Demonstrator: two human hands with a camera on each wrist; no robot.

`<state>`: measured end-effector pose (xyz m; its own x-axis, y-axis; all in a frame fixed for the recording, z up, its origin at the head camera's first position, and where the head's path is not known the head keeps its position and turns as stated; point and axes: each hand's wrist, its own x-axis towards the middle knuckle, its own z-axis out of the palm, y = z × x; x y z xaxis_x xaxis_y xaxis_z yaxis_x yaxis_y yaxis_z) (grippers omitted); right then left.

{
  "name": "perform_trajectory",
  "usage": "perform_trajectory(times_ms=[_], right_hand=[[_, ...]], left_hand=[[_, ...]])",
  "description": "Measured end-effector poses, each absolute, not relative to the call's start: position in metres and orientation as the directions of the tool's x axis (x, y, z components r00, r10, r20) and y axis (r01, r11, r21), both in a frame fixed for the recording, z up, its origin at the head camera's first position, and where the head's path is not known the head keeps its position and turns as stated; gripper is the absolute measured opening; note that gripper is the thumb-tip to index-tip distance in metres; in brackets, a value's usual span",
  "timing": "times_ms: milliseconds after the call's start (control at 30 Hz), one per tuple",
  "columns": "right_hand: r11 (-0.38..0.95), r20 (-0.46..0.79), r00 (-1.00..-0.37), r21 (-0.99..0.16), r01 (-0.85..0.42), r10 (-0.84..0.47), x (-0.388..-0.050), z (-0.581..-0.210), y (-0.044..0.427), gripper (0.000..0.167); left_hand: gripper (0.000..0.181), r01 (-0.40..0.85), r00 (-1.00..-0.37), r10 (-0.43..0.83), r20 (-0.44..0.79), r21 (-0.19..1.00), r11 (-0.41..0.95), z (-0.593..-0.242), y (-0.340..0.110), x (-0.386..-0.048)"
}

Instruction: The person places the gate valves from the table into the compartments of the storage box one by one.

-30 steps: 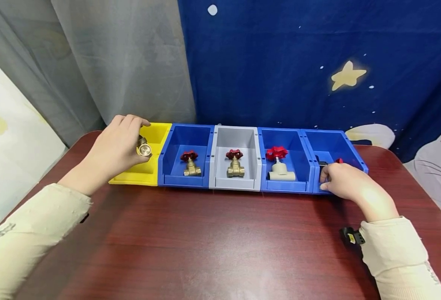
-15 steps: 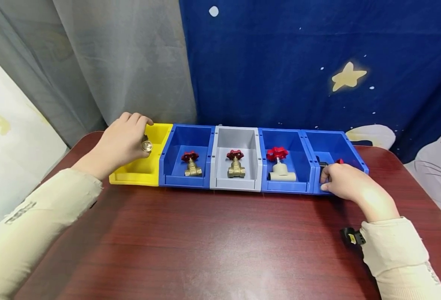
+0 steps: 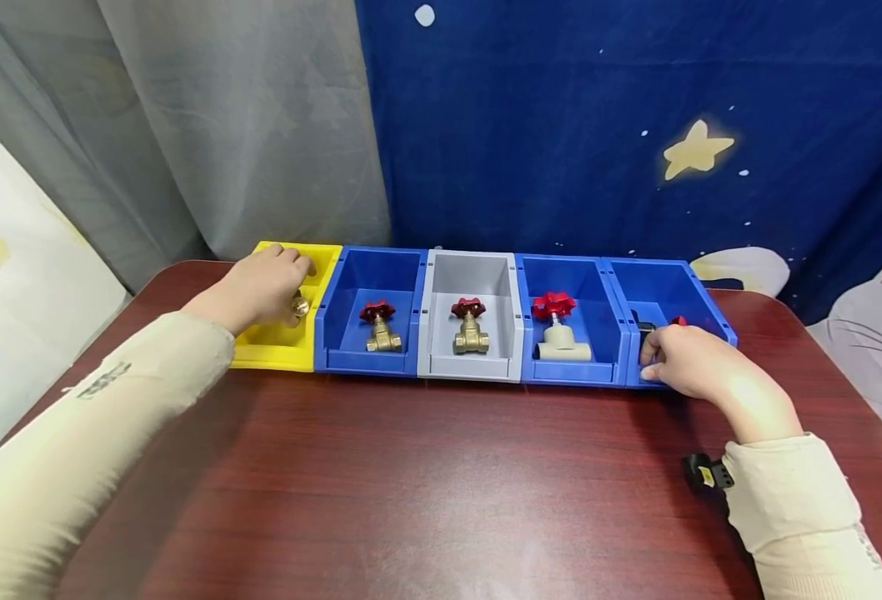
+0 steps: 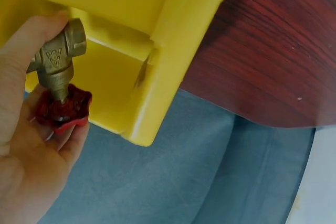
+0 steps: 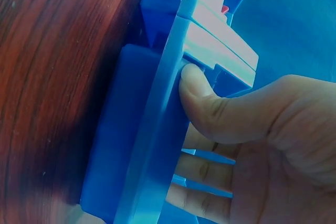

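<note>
My left hand (image 3: 257,287) grips a brass gate valve (image 4: 56,61) with a red handwheel (image 4: 63,109), over the yellow bin (image 4: 163,87) at the left end of the row. From the head view only the valve's brass end shows past the fingers. At the far right, my right hand (image 3: 692,360) holds the front wall of a blue bin (image 5: 152,124), thumb outside and fingers inside. Behind that hand lies a partly hidden thing with a black part (image 3: 642,325) and a red part (image 3: 679,321).
Between the hands, a blue bin (image 3: 384,267) and a grey bin (image 3: 471,271) each hold a brass valve with a red handwheel. Another blue bin (image 3: 564,273) holds a beige plastic valve (image 3: 561,343). The bins stand on a reddish-brown table (image 3: 441,467), before curtains.
My left hand has moved right and down with the gate valve, from above the yellow bin's left side into its opening. My right hand has stayed in place.
</note>
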<state>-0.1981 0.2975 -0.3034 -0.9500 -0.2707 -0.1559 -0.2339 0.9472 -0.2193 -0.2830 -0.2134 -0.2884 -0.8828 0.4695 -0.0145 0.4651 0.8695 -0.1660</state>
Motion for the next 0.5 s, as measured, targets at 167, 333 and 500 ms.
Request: perform_trajectory(times_ms=[167, 333, 500], right_hand=[[0.943, -0.155, -0.949, -0.233, -0.236, -0.275, -0.1979, -0.3036, 0.2978, 0.014], [0.943, -0.15, -0.948, -0.231, -0.241, -0.279, -0.1979, -0.3033, 0.2977, 0.014], [0.944, -0.15, -0.949, -0.227, -0.241, -0.278, -0.1987, -0.3032, 0.2984, 0.013]], left_hand=[[0.058, 0.489, -0.872, 0.481, -0.09, -0.208, 0.847, -0.2959, -0.2119, -0.2861], [0.061, 0.42, -0.9, 0.388, -0.199, -0.155, 0.894, -0.2952, -0.2055, -0.2851], [0.064, 0.36, -0.909, 0.327, -0.257, -0.092, 0.928, -0.2937, -0.2034, -0.2866]])
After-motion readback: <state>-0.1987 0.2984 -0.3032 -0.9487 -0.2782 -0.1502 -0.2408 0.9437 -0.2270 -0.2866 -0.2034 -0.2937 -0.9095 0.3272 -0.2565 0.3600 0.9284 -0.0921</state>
